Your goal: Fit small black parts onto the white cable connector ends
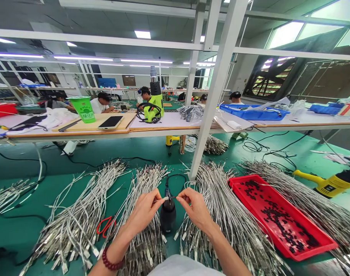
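Observation:
My left hand pinches a thin cable near a pale, metallic-looking piece by its fingertips. On the other side, the fingers of my right hand are closed on the cable's dark, thin end. The short stretch between the hands runs level, just over a black heat gun that points upward. Bundles of grey-white USB cables lie to both sides, one bundle under my left forearm and another beneath my right. Red-handled scissors rest left of my left wrist.
A red tray of small black pieces stands at right, beside a yellow heat gun. A white post rises ahead of my right hand. The shelf carries a green cup, a phone and a lime-green heat gun.

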Demonstrator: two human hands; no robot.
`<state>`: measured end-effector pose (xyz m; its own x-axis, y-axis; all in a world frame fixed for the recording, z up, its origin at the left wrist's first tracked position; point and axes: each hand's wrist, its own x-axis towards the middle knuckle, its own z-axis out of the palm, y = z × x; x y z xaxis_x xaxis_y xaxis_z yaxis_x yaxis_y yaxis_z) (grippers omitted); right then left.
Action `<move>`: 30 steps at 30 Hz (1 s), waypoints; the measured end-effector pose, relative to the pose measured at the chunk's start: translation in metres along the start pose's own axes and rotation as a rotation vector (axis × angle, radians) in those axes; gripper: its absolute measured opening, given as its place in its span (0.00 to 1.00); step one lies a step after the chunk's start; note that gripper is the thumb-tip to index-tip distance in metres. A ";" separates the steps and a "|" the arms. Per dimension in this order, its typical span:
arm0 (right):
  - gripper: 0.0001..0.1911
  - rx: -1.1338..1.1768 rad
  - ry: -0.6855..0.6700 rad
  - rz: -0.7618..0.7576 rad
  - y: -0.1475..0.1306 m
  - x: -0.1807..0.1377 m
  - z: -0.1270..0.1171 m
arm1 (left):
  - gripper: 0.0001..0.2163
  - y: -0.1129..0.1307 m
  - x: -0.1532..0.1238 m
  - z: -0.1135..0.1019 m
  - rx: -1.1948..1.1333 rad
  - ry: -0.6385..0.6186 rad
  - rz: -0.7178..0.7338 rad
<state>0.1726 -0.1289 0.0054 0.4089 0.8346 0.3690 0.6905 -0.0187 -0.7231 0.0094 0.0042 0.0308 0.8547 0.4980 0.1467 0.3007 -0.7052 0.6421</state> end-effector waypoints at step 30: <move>0.08 -0.059 -0.008 -0.006 0.000 0.000 0.001 | 0.12 0.000 0.004 0.001 0.033 0.018 0.023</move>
<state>0.1724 -0.1287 0.0047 0.3999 0.8392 0.3686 0.7271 -0.0456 -0.6850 0.0130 0.0054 0.0310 0.8537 0.4905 0.1748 0.2953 -0.7326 0.6133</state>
